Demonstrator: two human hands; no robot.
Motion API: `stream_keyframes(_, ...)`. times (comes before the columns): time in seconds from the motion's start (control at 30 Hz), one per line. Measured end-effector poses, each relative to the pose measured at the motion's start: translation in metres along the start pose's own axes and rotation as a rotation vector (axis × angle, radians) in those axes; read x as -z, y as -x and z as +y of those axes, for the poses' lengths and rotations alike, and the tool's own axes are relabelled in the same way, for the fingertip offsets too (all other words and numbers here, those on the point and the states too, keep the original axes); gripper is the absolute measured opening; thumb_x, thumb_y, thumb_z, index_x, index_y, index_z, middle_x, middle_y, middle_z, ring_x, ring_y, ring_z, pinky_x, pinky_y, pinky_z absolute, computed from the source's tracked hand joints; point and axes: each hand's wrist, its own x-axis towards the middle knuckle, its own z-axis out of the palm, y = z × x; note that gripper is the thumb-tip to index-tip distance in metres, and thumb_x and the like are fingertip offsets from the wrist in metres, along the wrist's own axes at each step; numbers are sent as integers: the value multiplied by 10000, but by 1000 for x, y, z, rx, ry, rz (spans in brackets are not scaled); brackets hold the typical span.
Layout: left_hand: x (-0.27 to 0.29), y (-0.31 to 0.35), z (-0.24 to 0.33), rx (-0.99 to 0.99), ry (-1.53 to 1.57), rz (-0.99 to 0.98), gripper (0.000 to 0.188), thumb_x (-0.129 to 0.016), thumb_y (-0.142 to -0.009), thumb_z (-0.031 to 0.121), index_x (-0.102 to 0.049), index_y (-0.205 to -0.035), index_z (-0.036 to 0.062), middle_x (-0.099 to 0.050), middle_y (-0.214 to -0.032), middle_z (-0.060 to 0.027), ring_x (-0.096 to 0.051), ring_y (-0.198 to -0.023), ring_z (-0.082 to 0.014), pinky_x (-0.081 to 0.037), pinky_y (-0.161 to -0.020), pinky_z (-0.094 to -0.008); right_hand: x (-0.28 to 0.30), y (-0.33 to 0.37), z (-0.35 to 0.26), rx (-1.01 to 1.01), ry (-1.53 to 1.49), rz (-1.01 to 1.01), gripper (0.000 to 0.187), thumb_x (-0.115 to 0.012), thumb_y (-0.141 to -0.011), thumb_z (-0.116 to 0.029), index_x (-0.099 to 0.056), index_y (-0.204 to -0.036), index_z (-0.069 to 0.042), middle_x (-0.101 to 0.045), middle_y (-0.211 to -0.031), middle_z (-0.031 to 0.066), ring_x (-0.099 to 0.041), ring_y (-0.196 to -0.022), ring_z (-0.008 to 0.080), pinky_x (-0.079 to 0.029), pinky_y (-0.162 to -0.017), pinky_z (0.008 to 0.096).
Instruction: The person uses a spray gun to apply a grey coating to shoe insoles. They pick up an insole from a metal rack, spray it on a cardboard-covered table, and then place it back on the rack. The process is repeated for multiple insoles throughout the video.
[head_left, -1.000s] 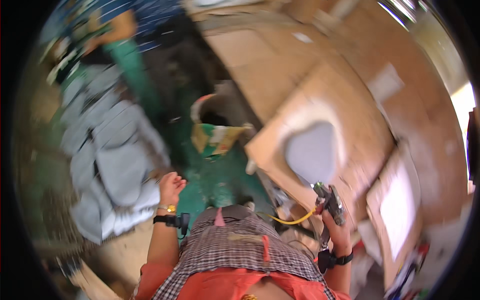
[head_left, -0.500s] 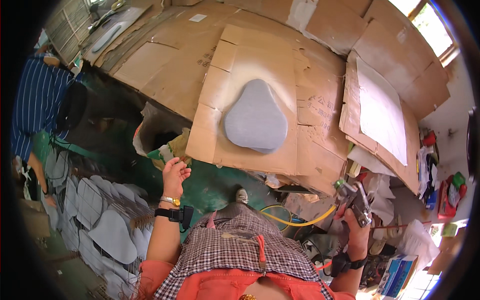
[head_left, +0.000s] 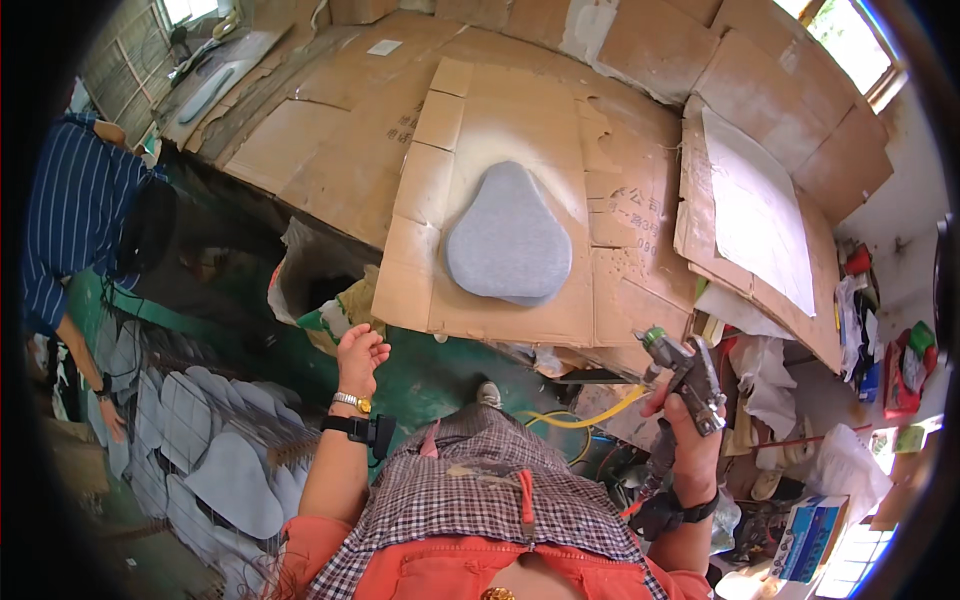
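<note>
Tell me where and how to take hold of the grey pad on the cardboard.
Probably best pinch the wide near end of the grey pad, coming from the person's side with the left grip: the pad lies flat on cardboard, narrow end pointing away, and that grip is empty, whereas the right grip holds a spray gun.

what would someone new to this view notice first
Probably the grey, rounded three-cornered pad, lying on a cardboard sheet near the picture's centre. Next, likely the metal tool, which looks like a spray gun, held in the right hand at lower right. Similar grey pieces crowd among wires at lower left.
</note>
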Motion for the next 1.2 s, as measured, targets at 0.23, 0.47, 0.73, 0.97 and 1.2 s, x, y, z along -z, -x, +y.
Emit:
stream_keyframes(0.23, 13, -3, -5, 16, -3, 48, 263, -572, -842, 84, -504, -1092, 39, -593, -803, -59, -607, -655, -177, -514, -596, -283, 36, 33, 4, -143, 14, -21, 578, -651, -829, -137, -405, -1322, 38, -600, -809, 66, -577, -709, 134, -477, -696, 264)
stream_keyframes(0.47, -10, -13, -9, 8, -30, 16, 259, -568, -832, 76, -508, -1082, 53, -595, -798, -64, -610, -657, -183, -511, -589, -292, 10, 9, 10, -7, -140, -109, 586, -651, -835, -140, -393, -1336, 22, -615, -841, 75, -594, -734, 156, -480, -698, 284)
stream_keyframes(0.73, -49, -29, -18, 6, -107, -23, 288, -570, -802, 57, -508, -1080, 15, -591, -768, -58, -591, -601, -144, -482, -512, -245, 31, 0, 10, 15, -27, 31, 536, -617, -851, -103, -405, -1326, 29, -612, -847, 71, -597, -745, 146, -490, -711, 292)
stream_keyframes(0.97, -101, -66, -26, -96, -382, -81, 259, -587, -800, 83, -556, -1048, 13, -590, -755, -41, -569, -591, -113, -456, -499, -224, 39, 1, 5, -19, -115, -35, 636, -690, -813, -172, -392, -1339, 28, -612, -834, 83, -596, -727, 152, -486, -681, 282)
stream_keyframes(1.2, -148, -102, -51, -362, -968, -13, 377, -550, -753, 68, -591, -1127, 46, -667, -893, -145, -644, -814, -280, -508, -760, -379, 57, 1, 7, -100, -78, -183, 665, -713, -792, -171, -393, -1337, 35, -608, -847, 87, -595, -735, 154, -487, -684, 287)
